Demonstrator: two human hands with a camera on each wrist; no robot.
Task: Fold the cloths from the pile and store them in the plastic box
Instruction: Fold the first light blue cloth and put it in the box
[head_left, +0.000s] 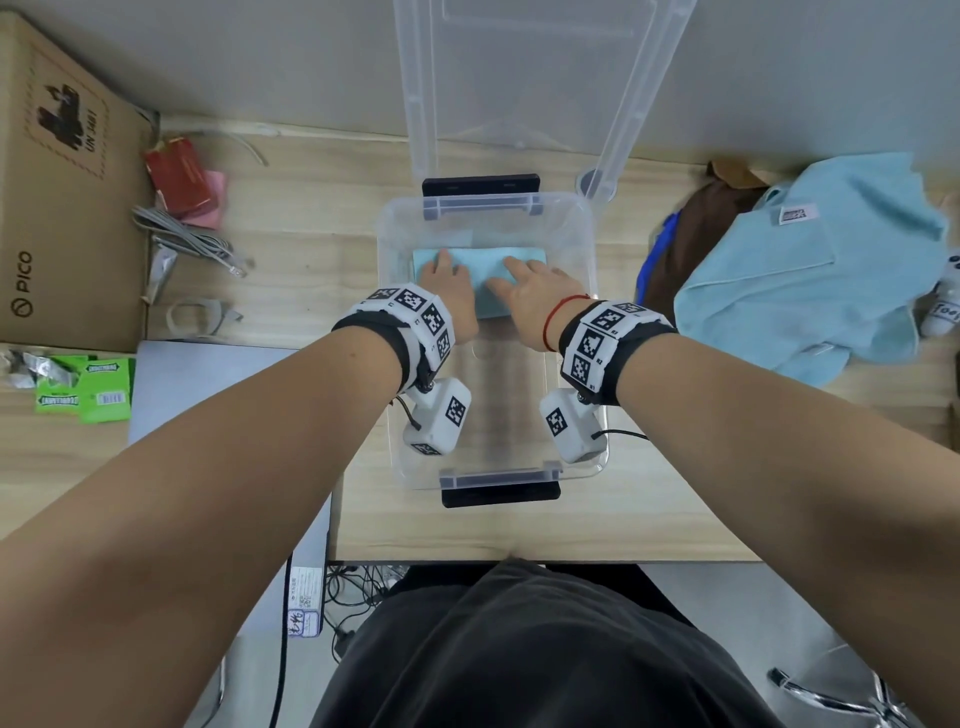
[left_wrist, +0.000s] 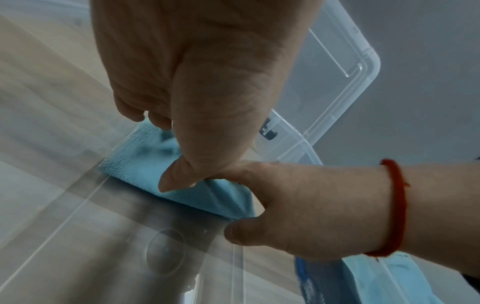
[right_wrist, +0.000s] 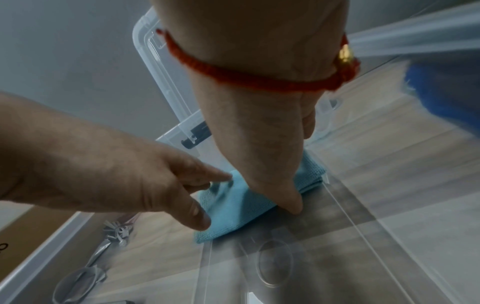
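A folded light-blue cloth (head_left: 475, 270) (left_wrist: 135, 156) (right_wrist: 233, 205) lies on the floor of the clear plastic box (head_left: 382, 291), at its far end. Both my hands are inside the box. My left hand (head_left: 447, 280) (left_wrist: 194, 82) (right_wrist: 116, 174) rests on the cloth's left half with straight fingers, thumb down on the fabric. My right hand (head_left: 535, 296) (left_wrist: 311, 205) (right_wrist: 259, 123) lies on the right half with spread fingers, its thumb at the near edge, where the fabric creases. The near half of the box floor is bare. The pile (head_left: 810, 265) of light-blue, brown and blue cloths sits right of the box.
The box's clear lid (head_left: 519, 78) leans upright against the wall behind it. A cardboard box (head_left: 62, 182), grey cables (head_left: 182, 239), a red packet (head_left: 179, 176) and green packets (head_left: 88, 389) lie at the left. A white object (head_left: 943, 306) sits at the right edge.
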